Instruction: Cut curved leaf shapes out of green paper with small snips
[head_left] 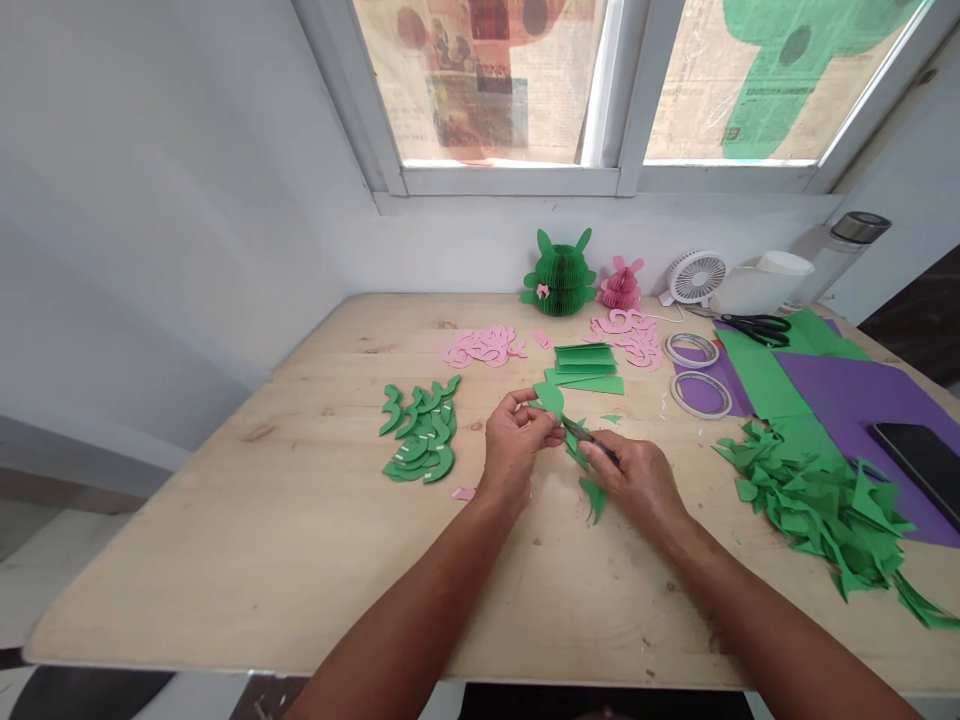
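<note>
My left hand (517,435) pinches a piece of green paper (550,397) with a rounded edge. In my right hand (637,475) is a pair of scissors (596,442), its blades at the paper's lower right edge. Green scraps (592,498) lie under and beside the scissors. Just beyond my hands are flat green strips (585,383) and a folded green paper stack (585,358). Left of my left hand rests a cluster of cut curved green pieces (420,435), some with small white marks. A small pink scrap (463,494) lies near my left wrist.
Pink cut shapes (486,346) lie farther back. A green paper figure (561,275) and a pink one (621,285) stand by the wall, near a small fan (696,277). Rightward are tape rolls (701,395), black-handled scissors (757,328), purple sheets (847,385), green scraps (825,500) and a phone (919,465).
</note>
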